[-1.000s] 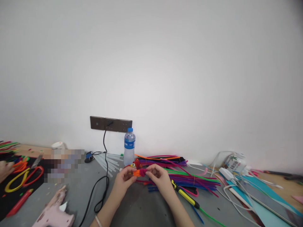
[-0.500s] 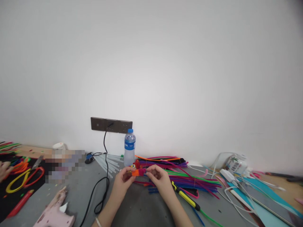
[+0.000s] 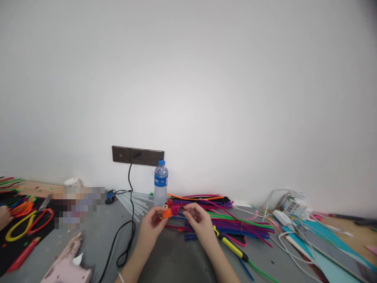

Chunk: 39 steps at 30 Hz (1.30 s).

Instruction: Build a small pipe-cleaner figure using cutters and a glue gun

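Between the fingertips of my left hand (image 3: 151,224) is a small pipe-cleaner figure (image 3: 171,212), orange near the fingers and wound with magenta at its right end. Red fuzzy parts and what looks like a round eye show at its top. My right hand (image 3: 198,218) is closed in a pinch just right of the magenta end; whatever lies between those fingertips is too small to make out. Both hands are raised over the grey table (image 3: 173,255). Behind them lie bundles of purple, magenta and green pipe cleaners (image 3: 244,228).
A water bottle (image 3: 160,184) stands behind the figure. A yellow-black cutter-like tool (image 3: 232,245) lies by my right forearm. Left are a black cable (image 3: 132,204), a pink glue gun (image 3: 67,263), scissors (image 3: 41,218) and another person's hand (image 3: 4,217). White cables (image 3: 290,247) and a phone (image 3: 332,251) lie right.
The figure has tilted, its magenta end now higher, and more of that end shows. My right fingertips have shifted slightly away from it. The other person's hand has moved a little.
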Motion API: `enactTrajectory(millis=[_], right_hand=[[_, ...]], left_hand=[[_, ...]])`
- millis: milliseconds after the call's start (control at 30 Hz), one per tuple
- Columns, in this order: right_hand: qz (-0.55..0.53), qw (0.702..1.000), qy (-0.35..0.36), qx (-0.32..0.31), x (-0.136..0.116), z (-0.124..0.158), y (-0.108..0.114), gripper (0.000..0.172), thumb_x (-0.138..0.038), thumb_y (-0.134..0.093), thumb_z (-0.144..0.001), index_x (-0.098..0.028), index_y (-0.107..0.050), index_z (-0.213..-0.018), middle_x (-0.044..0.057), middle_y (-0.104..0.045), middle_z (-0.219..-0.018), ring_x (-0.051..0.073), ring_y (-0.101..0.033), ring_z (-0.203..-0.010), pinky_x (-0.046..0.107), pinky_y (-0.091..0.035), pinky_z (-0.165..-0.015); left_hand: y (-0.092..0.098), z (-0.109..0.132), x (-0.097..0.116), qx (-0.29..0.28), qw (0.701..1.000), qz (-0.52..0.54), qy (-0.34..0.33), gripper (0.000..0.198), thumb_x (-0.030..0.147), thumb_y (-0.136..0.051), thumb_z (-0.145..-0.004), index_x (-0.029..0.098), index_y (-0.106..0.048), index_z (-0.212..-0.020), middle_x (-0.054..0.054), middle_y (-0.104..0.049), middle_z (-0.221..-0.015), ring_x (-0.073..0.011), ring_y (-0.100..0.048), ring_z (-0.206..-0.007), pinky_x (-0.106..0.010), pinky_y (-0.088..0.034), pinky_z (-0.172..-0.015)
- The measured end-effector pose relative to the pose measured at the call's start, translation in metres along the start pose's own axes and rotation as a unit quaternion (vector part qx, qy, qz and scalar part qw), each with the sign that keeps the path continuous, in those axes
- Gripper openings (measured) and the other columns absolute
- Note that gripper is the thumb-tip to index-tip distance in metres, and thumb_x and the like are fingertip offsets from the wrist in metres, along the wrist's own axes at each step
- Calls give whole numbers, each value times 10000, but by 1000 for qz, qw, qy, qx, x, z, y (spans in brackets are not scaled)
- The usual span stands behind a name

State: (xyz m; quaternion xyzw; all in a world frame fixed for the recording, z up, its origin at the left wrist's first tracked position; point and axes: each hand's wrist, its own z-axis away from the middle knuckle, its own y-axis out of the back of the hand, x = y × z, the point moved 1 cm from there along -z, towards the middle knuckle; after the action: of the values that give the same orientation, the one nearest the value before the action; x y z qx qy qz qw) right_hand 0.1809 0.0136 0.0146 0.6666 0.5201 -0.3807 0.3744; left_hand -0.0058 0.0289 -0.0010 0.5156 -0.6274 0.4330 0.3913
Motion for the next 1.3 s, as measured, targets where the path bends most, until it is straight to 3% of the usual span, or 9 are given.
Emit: enactTrajectory(millis=[167, 367, 633, 1300], right_hand=[[40, 996, 75, -12, -12, 0, 0, 188, -303, -681, -787, -199, -672, -944, 13, -602, -737, 130, -493, -552, 243, -400, -512], [83, 985, 149, -26, -23, 0, -3, 99, -190, -651, -789, -213, -673, -882, 22, -615, -795, 137, -524, -584, 251, -394, -526], [106, 982, 152, -31, -24, 3, -4, 84, -126, -622, -786, -203, -647, -808, 19, -603, -763, 151, -535, -614, 253, -395, -545], [103, 982, 157, -16, -34, 4, -5, 54, -198, -631, -810, -209, -649, -761, 24, -609, -716, 162, -535, -600, 264, -427, -548]], left_hand=[[0, 3, 7, 4, 990, -80, -113, 65, 174, -635, -749, 193, -632, -811, -52, -667, -899, -212, -646, -915, -306, -554, -772], [3, 5, 11, -14, 984, -120, -128, 116, 115, -568, -777, 207, -618, -827, -61, -638, -951, -220, -627, -955, -316, -563, -767], [3, 8, 10, -18, 983, -125, -137, 144, 93, -544, -790, 213, -610, -837, -64, -614, -980, -216, -613, -964, -310, -567, -751], [3, 10, 15, 3, 969, -174, -175, 169, 68, -530, -778, 211, -617, -801, -59, -600, -955, -206, -633, -912, -283, -578, -692]])
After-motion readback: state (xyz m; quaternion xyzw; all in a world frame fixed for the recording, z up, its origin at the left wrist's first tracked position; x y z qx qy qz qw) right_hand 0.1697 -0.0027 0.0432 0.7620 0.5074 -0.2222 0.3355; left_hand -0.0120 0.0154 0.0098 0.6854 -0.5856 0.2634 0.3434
